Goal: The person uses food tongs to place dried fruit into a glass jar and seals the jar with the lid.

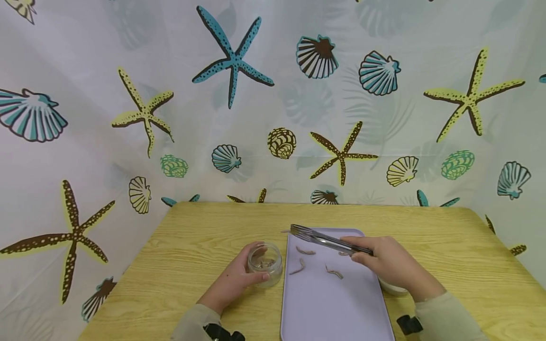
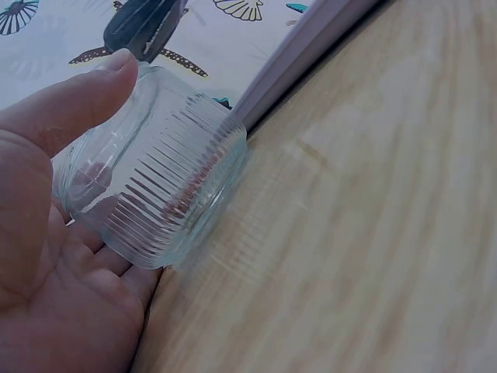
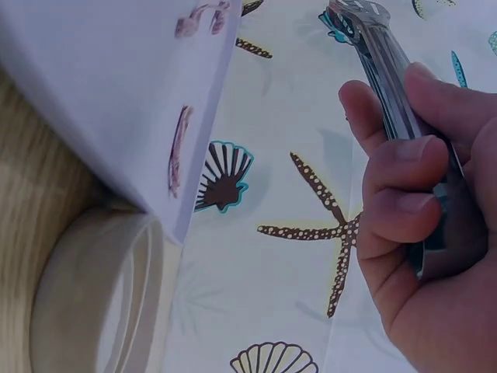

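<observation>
A pale curtain [image 1: 273, 94] printed with starfish and shells is hung behind and to both sides of the scene; no writing or brand can be read anywhere in it. In front of it a wooden surface [image 1: 448, 246] with a light yellow grain and rounded far corners is seen, its near edge cut off by the frame. A flat lilac tray [image 1: 332, 303] with rounded corners is laid lengthwise on the surface, its near end also cut off. A round white lid [image 1: 394, 288] is set just beside the tray's right edge, mostly hidden under the right wrist; in the right wrist view only its rim [image 3: 93, 303] is shown.

The left hand [image 1: 232, 284] is wrapped round a small clear glass jar [image 1: 265, 263], which stands upright on the surface against the tray's left edge. In the left wrist view the jar's ribbed wall [image 2: 167, 198] is seen, with the thumb pressed on its upper part and the fingers curled behind it. Something small and brownish lies inside the jar, too blurred to be made out.

The right hand [image 1: 390, 265] is closed round a pair of metal tongs [image 1: 324, 239], held low over the far part of the tray with the tips pointing left and away; the tips appear close together. A few thin, curled brownish strips [image 1: 304, 251] are scattered on the tray below the tongs; what they are cannot be told.
</observation>
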The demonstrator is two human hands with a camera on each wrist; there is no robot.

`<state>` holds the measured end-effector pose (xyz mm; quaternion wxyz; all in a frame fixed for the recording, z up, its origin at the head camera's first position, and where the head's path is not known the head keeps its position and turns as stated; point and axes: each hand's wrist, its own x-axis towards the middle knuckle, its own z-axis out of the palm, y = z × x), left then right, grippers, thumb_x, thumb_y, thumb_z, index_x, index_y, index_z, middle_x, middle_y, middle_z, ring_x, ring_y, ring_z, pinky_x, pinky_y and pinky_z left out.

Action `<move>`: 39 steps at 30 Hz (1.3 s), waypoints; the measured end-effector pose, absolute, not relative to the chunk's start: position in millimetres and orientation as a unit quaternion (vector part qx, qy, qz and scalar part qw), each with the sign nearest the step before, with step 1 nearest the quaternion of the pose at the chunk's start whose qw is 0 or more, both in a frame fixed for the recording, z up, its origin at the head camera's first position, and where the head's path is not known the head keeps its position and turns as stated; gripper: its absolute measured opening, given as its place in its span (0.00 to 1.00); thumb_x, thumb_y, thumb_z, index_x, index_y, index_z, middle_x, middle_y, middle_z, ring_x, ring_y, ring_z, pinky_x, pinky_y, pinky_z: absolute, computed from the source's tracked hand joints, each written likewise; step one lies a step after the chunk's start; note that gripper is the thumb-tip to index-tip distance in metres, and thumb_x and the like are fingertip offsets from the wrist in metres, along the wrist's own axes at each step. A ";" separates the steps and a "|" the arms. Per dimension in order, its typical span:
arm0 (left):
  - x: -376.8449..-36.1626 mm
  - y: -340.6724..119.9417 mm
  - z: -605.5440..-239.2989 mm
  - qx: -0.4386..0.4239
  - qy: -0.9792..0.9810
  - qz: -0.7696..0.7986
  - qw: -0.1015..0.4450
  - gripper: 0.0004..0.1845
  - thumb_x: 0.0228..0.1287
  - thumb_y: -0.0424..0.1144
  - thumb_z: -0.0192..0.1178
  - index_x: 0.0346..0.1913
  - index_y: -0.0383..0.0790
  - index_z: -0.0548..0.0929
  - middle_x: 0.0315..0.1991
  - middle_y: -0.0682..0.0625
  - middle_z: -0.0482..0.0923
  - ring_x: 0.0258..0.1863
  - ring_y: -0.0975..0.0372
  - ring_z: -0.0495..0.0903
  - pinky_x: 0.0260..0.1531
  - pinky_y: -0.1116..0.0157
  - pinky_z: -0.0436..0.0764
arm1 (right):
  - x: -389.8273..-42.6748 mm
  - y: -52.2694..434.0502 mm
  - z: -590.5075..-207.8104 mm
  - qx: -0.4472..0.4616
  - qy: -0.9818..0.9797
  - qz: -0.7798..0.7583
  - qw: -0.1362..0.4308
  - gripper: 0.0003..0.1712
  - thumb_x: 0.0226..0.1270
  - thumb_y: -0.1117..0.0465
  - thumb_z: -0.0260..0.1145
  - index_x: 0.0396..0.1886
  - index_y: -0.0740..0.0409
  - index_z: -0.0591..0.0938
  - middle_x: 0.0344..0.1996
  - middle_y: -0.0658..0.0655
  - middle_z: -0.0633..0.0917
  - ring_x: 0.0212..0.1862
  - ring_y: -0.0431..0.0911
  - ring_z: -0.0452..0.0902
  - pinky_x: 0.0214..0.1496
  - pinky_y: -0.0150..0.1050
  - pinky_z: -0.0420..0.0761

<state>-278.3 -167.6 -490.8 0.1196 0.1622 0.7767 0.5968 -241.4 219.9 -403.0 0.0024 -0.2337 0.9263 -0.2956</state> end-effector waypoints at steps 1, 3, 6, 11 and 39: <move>-277.9 -167.6 -490.7 0.161 0.777 0.597 0.120 0.47 0.60 0.45 0.74 0.78 0.46 0.59 0.74 0.46 0.64 0.75 0.52 0.58 0.72 0.49 0.57 | -240.6 218.6 -402.0 -0.236 0.925 -0.296 0.002 0.25 0.74 0.53 0.66 0.69 0.39 0.78 0.24 0.40 0.79 0.17 0.35 0.55 0.23 0.34 0.66; -277.4 -167.5 -490.5 0.158 0.778 0.597 0.119 0.47 0.60 0.46 0.75 0.78 0.46 0.59 0.74 0.46 0.65 0.75 0.52 0.58 0.72 0.49 0.56 | -239.1 215.9 -400.2 -0.243 0.923 -0.298 -0.001 0.25 0.74 0.53 0.66 0.69 0.38 0.78 0.24 0.39 0.80 0.17 0.35 0.56 0.23 0.34 0.66; -276.7 -167.5 -489.8 0.150 0.779 0.597 0.119 0.47 0.59 0.46 0.75 0.77 0.48 0.60 0.73 0.48 0.65 0.75 0.53 0.58 0.73 0.50 0.55 | -237.2 211.4 -398.3 -0.253 0.920 -0.299 -0.005 0.25 0.73 0.54 0.66 0.68 0.38 0.79 0.28 0.38 0.82 0.18 0.34 0.57 0.24 0.33 0.66; -276.4 -167.6 -490.0 0.154 0.780 0.596 0.116 0.47 0.60 0.45 0.75 0.77 0.46 0.60 0.74 0.46 0.65 0.76 0.52 0.57 0.73 0.48 0.53 | -234.1 203.9 -395.3 -0.261 0.919 -0.293 -0.011 0.25 0.72 0.55 0.67 0.68 0.38 0.79 0.35 0.39 0.85 0.19 0.34 0.61 0.26 0.33 0.68; -278.5 -167.4 -491.9 0.150 0.782 0.594 0.114 0.47 0.58 0.47 0.75 0.77 0.49 0.60 0.74 0.47 0.65 0.75 0.52 0.58 0.73 0.48 0.54 | -229.7 189.5 -391.6 -0.283 0.912 -0.297 0.014 0.25 0.73 0.52 0.67 0.68 0.33 0.78 0.40 0.35 0.84 0.18 0.34 0.55 0.23 0.32 0.64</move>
